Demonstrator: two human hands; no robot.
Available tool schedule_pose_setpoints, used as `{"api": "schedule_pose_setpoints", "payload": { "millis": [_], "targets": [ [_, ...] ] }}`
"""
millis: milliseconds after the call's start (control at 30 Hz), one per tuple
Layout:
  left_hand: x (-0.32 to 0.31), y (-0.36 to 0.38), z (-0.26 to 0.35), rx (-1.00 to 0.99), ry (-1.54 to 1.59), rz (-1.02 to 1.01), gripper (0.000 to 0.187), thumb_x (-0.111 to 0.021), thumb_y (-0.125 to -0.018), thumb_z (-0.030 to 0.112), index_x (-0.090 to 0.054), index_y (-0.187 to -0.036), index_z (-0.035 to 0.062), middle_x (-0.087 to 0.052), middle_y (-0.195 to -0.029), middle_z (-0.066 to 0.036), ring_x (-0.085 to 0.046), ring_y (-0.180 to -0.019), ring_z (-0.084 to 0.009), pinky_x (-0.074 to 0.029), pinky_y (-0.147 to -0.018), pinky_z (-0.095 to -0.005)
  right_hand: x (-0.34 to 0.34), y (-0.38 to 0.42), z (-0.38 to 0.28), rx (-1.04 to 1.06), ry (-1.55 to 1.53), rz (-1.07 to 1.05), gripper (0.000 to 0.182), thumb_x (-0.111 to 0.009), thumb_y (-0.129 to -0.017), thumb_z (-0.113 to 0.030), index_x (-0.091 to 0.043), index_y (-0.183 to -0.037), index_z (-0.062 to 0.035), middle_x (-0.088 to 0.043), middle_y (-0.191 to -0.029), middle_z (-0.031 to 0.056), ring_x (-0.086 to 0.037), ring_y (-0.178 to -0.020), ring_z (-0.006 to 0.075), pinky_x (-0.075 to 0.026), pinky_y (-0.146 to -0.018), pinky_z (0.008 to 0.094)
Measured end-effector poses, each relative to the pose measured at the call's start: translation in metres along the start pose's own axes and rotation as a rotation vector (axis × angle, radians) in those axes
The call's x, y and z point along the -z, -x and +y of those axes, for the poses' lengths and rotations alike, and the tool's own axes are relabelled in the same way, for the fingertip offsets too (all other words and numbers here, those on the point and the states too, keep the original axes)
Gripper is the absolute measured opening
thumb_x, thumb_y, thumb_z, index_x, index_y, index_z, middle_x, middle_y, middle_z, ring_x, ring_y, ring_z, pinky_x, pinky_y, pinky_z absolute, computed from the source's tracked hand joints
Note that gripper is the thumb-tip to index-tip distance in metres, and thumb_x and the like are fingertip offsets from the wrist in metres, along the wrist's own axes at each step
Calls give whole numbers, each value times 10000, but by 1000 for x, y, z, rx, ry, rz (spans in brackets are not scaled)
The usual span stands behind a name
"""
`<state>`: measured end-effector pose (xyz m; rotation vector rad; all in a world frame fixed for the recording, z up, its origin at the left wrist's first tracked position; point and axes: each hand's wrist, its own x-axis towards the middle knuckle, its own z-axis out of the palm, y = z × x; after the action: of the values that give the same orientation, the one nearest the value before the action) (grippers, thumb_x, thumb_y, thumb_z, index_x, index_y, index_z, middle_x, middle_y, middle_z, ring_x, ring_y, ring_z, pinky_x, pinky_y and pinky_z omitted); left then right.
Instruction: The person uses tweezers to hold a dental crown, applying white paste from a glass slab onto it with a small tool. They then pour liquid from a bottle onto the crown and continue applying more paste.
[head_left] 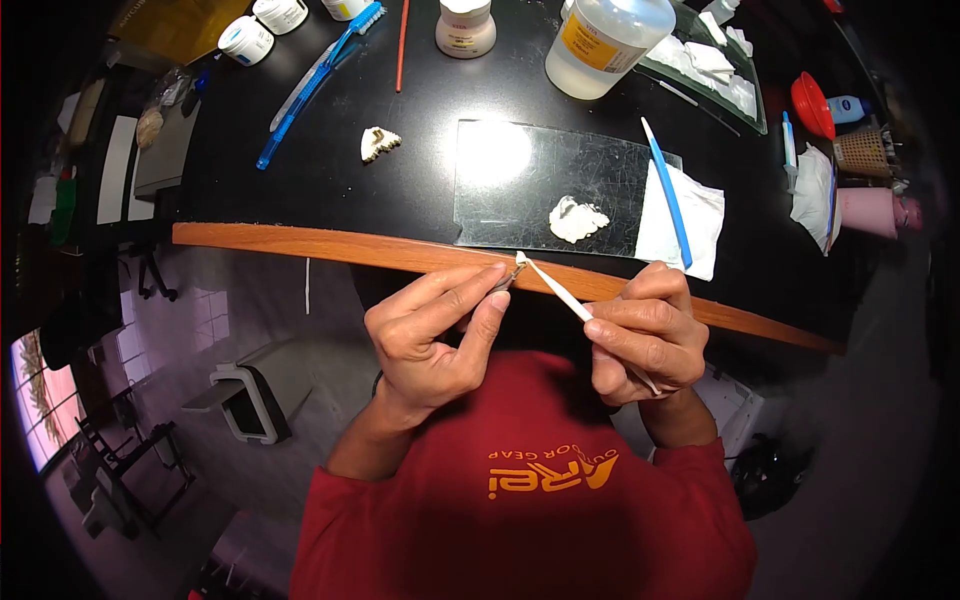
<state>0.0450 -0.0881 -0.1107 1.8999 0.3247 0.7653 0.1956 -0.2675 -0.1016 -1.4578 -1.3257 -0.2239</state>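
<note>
Between the thumb and fingers of my left hand (435, 330) is a small grey metal holder (507, 280), with a tiny white tooth-like piece (521, 258) at its tip. My right hand (650, 335) is closed around a thin white stick tool (558, 288), its narrow end right at the white piece. Both hands are over the wooden table edge (400, 258). Just beyond them lies a glass slab (490, 215) bearing a mound of off-white paste (577, 219). A blue and white slim tool (668, 195) rests on a folded white tissue (705, 220) beside the slab.
A blue toothbrush (310, 95), a cream tooth-row model (379, 144) and a red stick (402, 45) lie on the black tabletop. At the back stand a jar (466, 30), a large clear bottle (608, 45) and white tubs (246, 40). Farther right is a red bowl (812, 105).
</note>
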Motion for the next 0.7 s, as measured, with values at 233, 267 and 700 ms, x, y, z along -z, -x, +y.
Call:
{"api": "schedule_pose_setpoints", "payload": {
  "millis": [233,267,700],
  "targets": [
    [1,-2,2,12,-3,-9,265,-827,-870,-56,-830,-1134,-27,-824,-992,-161,-783,-807,-164,-589,-661,-248,0,-1,0,-4,-2,-8,251,-859,-945,-331,-839,-996,-87,-785,-893,19,-589,-783,167,-409,-601,301],
    [1,-2,2,21,-2,-11,266,-829,-869,-54,-831,-1134,-25,-823,-990,-159,-776,-791,-154,-579,-642,-243,0,0,0,-6,-2,-10,251,-859,-946,-332,-839,-996,-87,-785,-895,20,-591,-785,166,-407,-601,301],
    [-3,5,-2,34,2,0,304,-848,-833,-85,-832,-1131,-26,-813,-1016,-163,-789,-886,-198,-609,-775,-274,11,3,-3,-17,-17,8,277,-814,-997,-370,-814,-1031,-94,-776,-908,7,-575,-778,152,-384,-573,292]
  ]
}}
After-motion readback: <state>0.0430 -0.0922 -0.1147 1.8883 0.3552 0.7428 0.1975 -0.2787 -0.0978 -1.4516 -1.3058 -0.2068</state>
